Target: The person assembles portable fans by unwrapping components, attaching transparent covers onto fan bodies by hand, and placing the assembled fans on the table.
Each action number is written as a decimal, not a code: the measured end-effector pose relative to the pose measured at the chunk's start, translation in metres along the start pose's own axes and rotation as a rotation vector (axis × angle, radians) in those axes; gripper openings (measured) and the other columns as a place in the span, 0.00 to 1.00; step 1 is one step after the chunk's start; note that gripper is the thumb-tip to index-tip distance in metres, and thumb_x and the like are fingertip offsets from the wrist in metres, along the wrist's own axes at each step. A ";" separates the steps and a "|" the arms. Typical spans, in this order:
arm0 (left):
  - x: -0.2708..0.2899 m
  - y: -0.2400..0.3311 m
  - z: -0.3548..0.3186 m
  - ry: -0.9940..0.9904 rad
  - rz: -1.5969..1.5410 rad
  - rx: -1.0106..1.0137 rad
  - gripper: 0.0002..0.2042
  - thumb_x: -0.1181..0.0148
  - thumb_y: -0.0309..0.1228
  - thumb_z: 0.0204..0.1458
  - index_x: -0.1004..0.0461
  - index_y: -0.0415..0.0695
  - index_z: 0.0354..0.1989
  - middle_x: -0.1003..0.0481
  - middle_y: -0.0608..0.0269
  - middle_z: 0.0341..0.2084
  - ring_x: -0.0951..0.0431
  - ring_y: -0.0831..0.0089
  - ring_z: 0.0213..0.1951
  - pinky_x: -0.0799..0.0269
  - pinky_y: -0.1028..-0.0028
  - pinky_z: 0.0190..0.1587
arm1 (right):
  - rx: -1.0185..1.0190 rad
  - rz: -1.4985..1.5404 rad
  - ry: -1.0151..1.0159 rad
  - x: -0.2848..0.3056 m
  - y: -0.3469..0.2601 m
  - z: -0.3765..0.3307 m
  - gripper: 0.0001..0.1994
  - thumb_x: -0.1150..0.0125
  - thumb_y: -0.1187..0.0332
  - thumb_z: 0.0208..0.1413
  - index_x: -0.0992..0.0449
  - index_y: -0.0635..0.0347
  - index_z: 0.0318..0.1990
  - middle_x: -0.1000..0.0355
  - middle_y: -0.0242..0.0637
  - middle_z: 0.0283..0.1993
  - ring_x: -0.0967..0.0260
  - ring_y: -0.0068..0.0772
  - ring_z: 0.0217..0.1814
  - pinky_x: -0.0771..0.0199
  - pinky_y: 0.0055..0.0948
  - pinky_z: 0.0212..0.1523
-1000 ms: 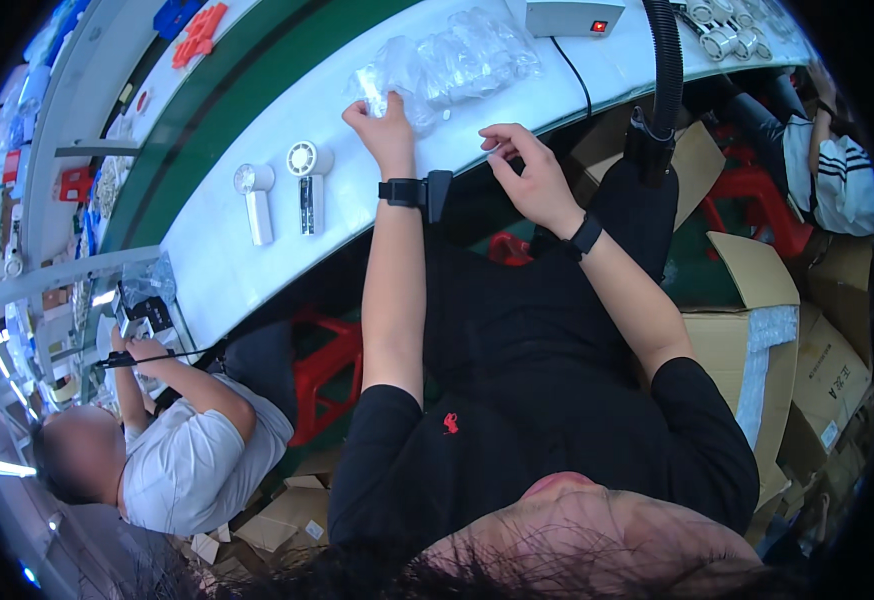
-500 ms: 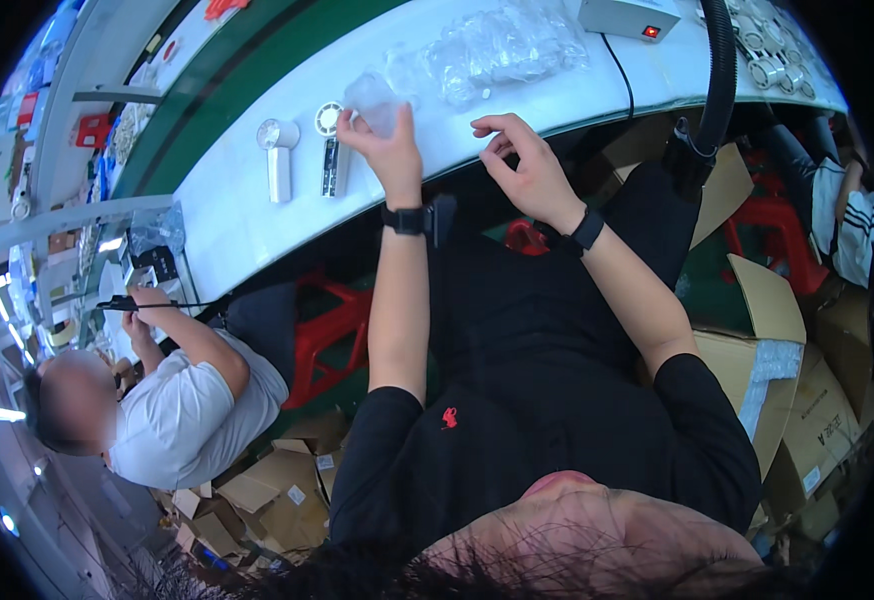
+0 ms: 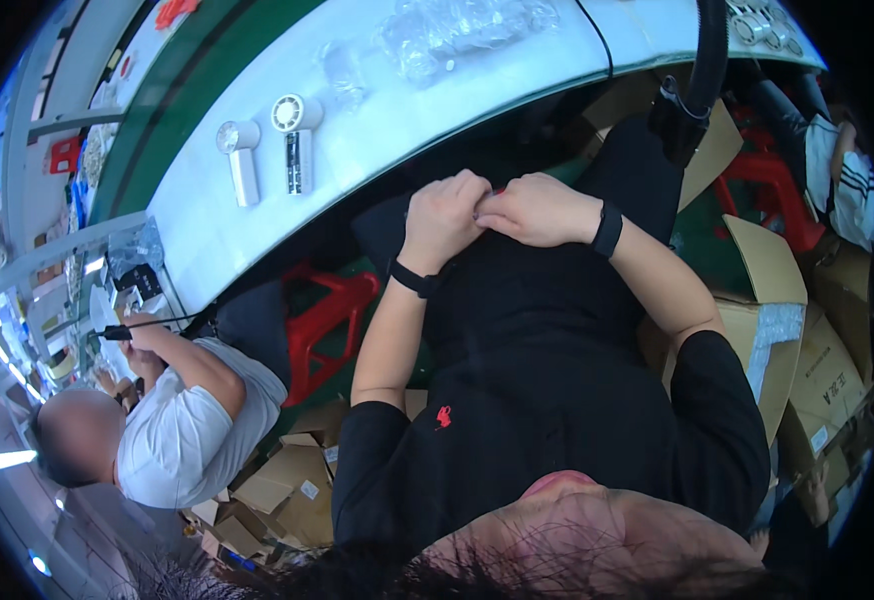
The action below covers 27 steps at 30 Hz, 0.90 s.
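My left hand and my right hand meet over my lap, just off the near edge of the white table. Both are closed with curled fingers, and the fingertips touch. Whatever lies between them, if anything, is hidden. On the table to the left are two handheld fans: a white fan and another fan with a round slotted head and a dark patterned strip along its handle. A clear plastic piece rests to the right of them. Neither hand touches these things.
A heap of clear plastic packaging covers part of the far table. A black corrugated hose hangs at the right. Cardboard boxes and a red stool stand below. A co-worker in a white shirt sits at the left.
Both hands have drawn back from the table to my lap and closed together. The left hand has let go of the clear plastic, which now lies on the table. The view has shifted.
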<state>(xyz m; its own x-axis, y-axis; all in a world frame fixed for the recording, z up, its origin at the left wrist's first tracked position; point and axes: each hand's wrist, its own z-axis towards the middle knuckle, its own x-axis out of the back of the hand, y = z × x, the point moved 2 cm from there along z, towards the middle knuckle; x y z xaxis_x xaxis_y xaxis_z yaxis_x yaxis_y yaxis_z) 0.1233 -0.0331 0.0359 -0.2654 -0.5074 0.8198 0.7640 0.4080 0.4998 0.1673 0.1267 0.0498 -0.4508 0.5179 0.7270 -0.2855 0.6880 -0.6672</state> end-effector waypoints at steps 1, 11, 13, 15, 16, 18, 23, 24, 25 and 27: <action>-0.004 0.005 -0.003 -0.008 -0.012 -0.009 0.12 0.33 0.29 0.39 0.28 0.45 0.33 0.26 0.60 0.25 0.23 0.57 0.29 0.27 0.65 0.31 | 0.062 0.024 -0.021 -0.002 0.003 -0.005 0.09 0.43 0.60 0.59 0.23 0.53 0.40 0.24 0.42 0.27 0.25 0.48 0.32 0.28 0.42 0.34; -0.040 0.061 -0.020 -0.062 -0.265 0.194 0.13 0.33 0.34 0.41 0.29 0.44 0.32 0.28 0.57 0.24 0.23 0.55 0.28 0.28 0.63 0.29 | 0.199 0.289 0.260 0.009 -0.008 -0.082 0.08 0.46 0.65 0.63 0.28 0.58 0.35 0.27 0.36 0.39 0.27 0.38 0.42 0.29 0.36 0.43; -0.045 0.071 -0.023 -0.098 -0.315 0.211 0.14 0.33 0.34 0.42 0.29 0.43 0.32 0.27 0.56 0.24 0.23 0.54 0.28 0.28 0.62 0.29 | 0.040 0.780 0.353 0.008 -0.005 -0.108 0.08 0.49 0.66 0.66 0.30 0.58 0.34 0.29 0.34 0.40 0.30 0.32 0.43 0.30 0.32 0.46; -0.049 0.082 -0.023 -0.168 -0.483 0.175 0.13 0.34 0.35 0.43 0.29 0.44 0.33 0.27 0.58 0.25 0.23 0.55 0.28 0.28 0.63 0.29 | -0.089 1.039 0.382 0.002 0.001 -0.134 0.09 0.49 0.64 0.67 0.32 0.58 0.35 0.31 0.33 0.38 0.31 0.30 0.42 0.30 0.32 0.45; -0.051 0.087 -0.020 -0.204 -0.568 0.150 0.13 0.34 0.35 0.43 0.28 0.44 0.34 0.27 0.58 0.26 0.23 0.56 0.28 0.27 0.63 0.29 | -0.203 1.297 0.408 -0.001 0.004 -0.147 0.09 0.50 0.63 0.67 0.33 0.57 0.36 0.33 0.32 0.36 0.32 0.28 0.41 0.30 0.31 0.44; -0.054 0.095 -0.010 -0.293 -0.603 0.124 0.13 0.34 0.35 0.44 0.28 0.45 0.34 0.28 0.58 0.25 0.24 0.57 0.27 0.28 0.64 0.29 | -0.334 1.560 0.449 -0.005 0.009 -0.164 0.10 0.51 0.61 0.68 0.35 0.57 0.37 0.35 0.32 0.34 0.33 0.26 0.40 0.30 0.31 0.44; -0.068 0.098 0.007 -0.684 -0.598 0.013 0.14 0.33 0.33 0.48 0.29 0.45 0.40 0.29 0.62 0.24 0.25 0.66 0.25 0.29 0.70 0.30 | -0.396 1.780 0.878 0.012 0.040 -0.203 0.09 0.51 0.61 0.68 0.37 0.53 0.37 0.41 0.26 0.28 0.39 0.20 0.28 0.35 0.22 0.32; -0.073 0.097 0.008 -0.796 -0.573 -0.018 0.14 0.33 0.32 0.48 0.29 0.45 0.41 0.29 0.64 0.25 0.26 0.69 0.25 0.30 0.73 0.30 | -0.343 1.870 0.951 0.020 0.050 -0.215 0.09 0.50 0.61 0.68 0.37 0.53 0.37 0.43 0.25 0.26 0.42 0.19 0.25 0.37 0.21 0.28; -0.080 0.097 0.009 -0.809 -0.575 -0.037 0.14 0.33 0.32 0.48 0.29 0.45 0.41 0.29 0.64 0.25 0.26 0.69 0.25 0.30 0.73 0.30 | -0.290 1.952 1.038 0.024 0.056 -0.227 0.08 0.50 0.61 0.67 0.37 0.52 0.37 0.44 0.24 0.25 0.44 0.17 0.23 0.40 0.19 0.24; -0.094 0.093 0.013 -0.753 -0.907 0.201 0.16 0.33 0.29 0.50 0.31 0.44 0.45 0.29 0.67 0.26 0.27 0.75 0.26 0.30 0.76 0.31 | -0.251 1.980 0.922 0.023 0.058 -0.244 0.08 0.49 0.62 0.67 0.37 0.52 0.37 0.46 0.23 0.24 0.46 0.15 0.22 0.43 0.19 0.22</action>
<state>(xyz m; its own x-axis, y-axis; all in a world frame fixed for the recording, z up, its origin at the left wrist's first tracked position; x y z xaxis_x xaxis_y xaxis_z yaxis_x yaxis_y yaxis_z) 0.2121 0.0624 0.0086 -0.9895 -0.1265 0.0698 0.0324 0.2762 0.9605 0.3469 0.3026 0.0671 0.4941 0.4112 -0.7660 0.0217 -0.8866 -0.4619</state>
